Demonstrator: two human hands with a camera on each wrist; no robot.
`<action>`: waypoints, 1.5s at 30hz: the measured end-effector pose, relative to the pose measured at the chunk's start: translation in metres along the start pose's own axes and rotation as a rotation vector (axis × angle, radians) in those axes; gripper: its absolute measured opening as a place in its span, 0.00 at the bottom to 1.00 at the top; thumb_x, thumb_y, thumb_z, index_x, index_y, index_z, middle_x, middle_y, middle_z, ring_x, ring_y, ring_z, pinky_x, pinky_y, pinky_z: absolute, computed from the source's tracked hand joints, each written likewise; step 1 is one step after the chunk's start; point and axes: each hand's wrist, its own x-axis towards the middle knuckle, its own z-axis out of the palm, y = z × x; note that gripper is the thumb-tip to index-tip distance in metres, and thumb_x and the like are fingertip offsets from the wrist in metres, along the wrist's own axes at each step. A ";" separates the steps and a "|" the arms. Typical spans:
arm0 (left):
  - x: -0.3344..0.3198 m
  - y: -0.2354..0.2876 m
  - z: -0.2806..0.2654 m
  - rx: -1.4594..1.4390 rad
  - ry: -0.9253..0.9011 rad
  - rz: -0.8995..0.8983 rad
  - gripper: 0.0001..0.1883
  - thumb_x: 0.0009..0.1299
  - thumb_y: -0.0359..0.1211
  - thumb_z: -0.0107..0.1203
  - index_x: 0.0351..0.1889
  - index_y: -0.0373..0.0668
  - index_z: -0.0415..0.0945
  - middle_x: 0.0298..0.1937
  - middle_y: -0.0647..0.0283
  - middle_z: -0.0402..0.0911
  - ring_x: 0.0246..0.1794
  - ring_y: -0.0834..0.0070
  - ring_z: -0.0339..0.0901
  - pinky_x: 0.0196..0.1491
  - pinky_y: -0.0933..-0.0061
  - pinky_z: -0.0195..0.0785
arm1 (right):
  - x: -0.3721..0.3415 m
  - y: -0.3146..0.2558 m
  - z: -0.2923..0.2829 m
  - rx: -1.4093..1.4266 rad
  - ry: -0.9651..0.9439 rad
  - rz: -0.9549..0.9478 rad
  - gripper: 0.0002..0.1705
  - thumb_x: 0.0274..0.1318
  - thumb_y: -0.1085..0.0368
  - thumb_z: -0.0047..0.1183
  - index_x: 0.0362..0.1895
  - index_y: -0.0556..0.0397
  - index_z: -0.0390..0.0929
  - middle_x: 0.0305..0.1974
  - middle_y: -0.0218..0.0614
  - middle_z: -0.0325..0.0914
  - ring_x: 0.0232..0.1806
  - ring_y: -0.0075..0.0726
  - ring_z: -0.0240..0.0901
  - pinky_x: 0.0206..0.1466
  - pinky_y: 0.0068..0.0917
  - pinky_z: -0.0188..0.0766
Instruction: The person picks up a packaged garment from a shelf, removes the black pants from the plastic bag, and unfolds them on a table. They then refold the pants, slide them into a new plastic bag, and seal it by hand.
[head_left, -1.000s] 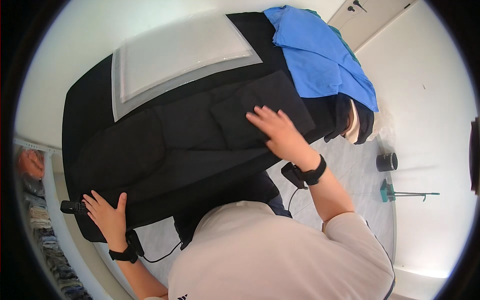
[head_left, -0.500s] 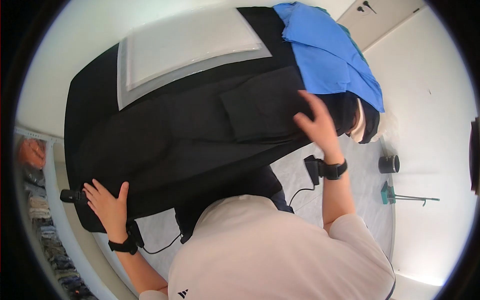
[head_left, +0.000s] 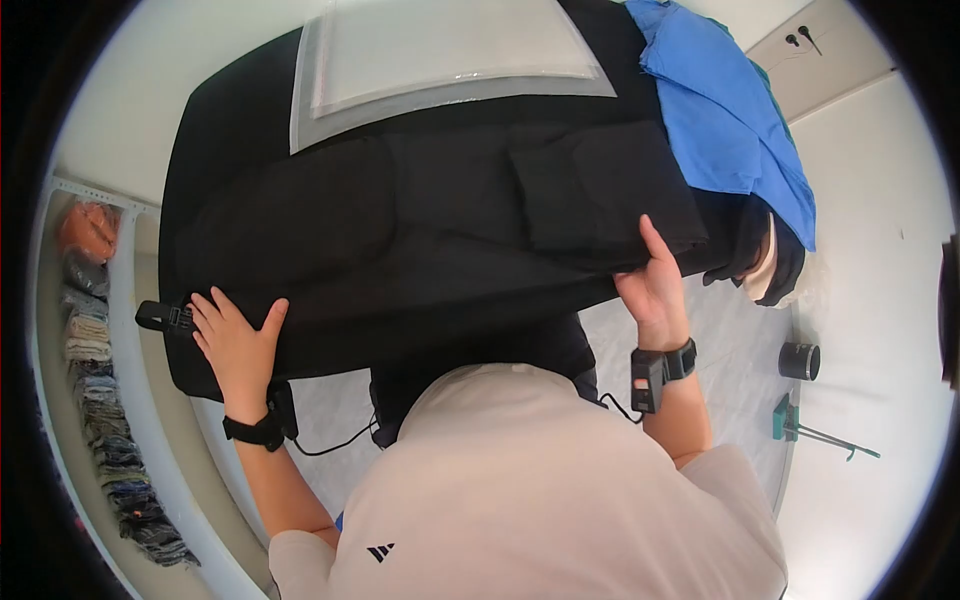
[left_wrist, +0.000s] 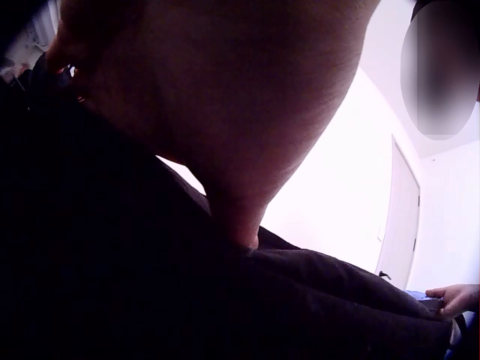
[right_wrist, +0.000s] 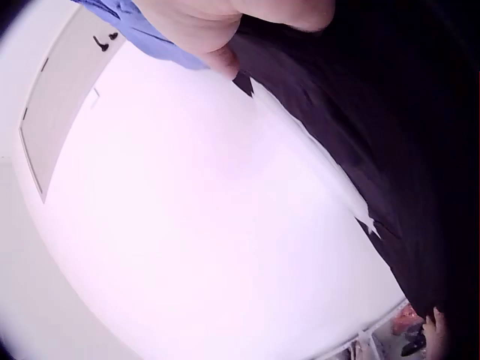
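Note:
A black garment (head_left: 450,195) lies spread along the black table, with a squarish folded part (head_left: 610,185) at its right end. My right hand (head_left: 655,295) is at the near edge of this folded part, thumb up over the cloth and the other fingers tucked beneath it. In the right wrist view the right hand (right_wrist: 247,19) meets the dark cloth at the top. My left hand (head_left: 238,350) rests with spread fingers on the black cloth at the near left. Its thumb (left_wrist: 236,225) presses down on dark fabric in the left wrist view.
Clear plastic bags (head_left: 450,55) lie stacked at the table's far side. Blue cloth (head_left: 715,110) hangs over the right end. A black clip-like device (head_left: 163,316) sits at the left edge. Shelves of folded clothes (head_left: 120,450) stand left; a dark bin (head_left: 799,361) is on the floor right.
My right hand lifted off the folded part, swung right, then came to its near edge with fingers under the cloth. My left hand keeps its place on the cloth. The head view shifted.

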 end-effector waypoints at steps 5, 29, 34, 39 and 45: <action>0.000 0.001 -0.001 -0.008 0.017 -0.010 0.52 0.61 0.63 0.52 0.66 0.25 0.52 0.69 0.33 0.48 0.72 0.46 0.44 0.69 0.48 0.42 | -0.005 0.021 0.016 -0.110 -0.072 -0.172 0.22 0.65 0.62 0.47 0.60 0.58 0.65 0.60 0.39 0.67 0.59 0.40 0.66 0.62 0.38 0.63; 0.000 -0.003 0.007 -0.075 0.115 0.037 0.54 0.57 0.64 0.54 0.63 0.22 0.55 0.67 0.30 0.51 0.70 0.43 0.48 0.67 0.45 0.45 | -0.050 0.117 0.095 -2.030 -0.920 -1.084 0.44 0.40 0.65 0.63 0.66 0.35 0.61 0.66 0.43 0.59 0.68 0.44 0.55 0.69 0.44 0.49; -0.001 -0.002 0.002 -0.081 0.069 0.018 0.53 0.59 0.64 0.53 0.65 0.24 0.54 0.68 0.31 0.49 0.72 0.44 0.45 0.68 0.47 0.43 | -0.049 0.118 0.096 -2.029 -0.960 -1.101 0.43 0.41 0.65 0.63 0.66 0.36 0.62 0.66 0.43 0.59 0.68 0.43 0.54 0.69 0.45 0.49; -0.001 -0.001 0.001 -0.075 0.075 0.015 0.52 0.59 0.63 0.53 0.64 0.24 0.54 0.68 0.31 0.49 0.72 0.44 0.45 0.68 0.46 0.43 | -0.053 0.098 0.103 -1.879 -1.029 -1.075 0.40 0.44 0.62 0.63 0.65 0.42 0.62 0.65 0.45 0.61 0.67 0.46 0.56 0.67 0.45 0.52; -0.001 -0.004 0.008 -0.108 0.136 0.030 0.55 0.56 0.65 0.54 0.63 0.22 0.55 0.67 0.29 0.51 0.71 0.43 0.46 0.67 0.43 0.44 | -0.010 0.047 0.076 -1.411 -0.305 -0.552 0.33 0.52 0.60 0.61 0.60 0.55 0.64 0.50 0.45 0.72 0.53 0.41 0.69 0.56 0.32 0.66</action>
